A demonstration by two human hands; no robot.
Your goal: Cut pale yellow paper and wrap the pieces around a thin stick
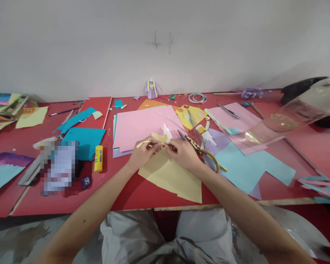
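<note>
Over a pale yellow sheet of paper [170, 176], both my hands are pinched close together at the middle of the table. A thin yellow paper strip [143, 143] sticks out from the fingers of my left hand [143, 154]. My right hand [184, 154] has its fingertips closed beside the left ones; the small piece between them is too small to name. Just beyond the right fingertips is a white glue bottle [167, 131]. Scissors with gold handles [213, 156] lie beside my right wrist, partly hidden by it. Pink sheets [143, 124] are stacked behind my hands.
A small paper dress figure [151, 89] leans against the wall. A yellow glue stick [98, 158] stands at left, near blue paper [85, 141]. On the right are another glue bottle [206, 135], light blue paper [253, 167], a pen [228, 111] and a large clear bottle [286, 117].
</note>
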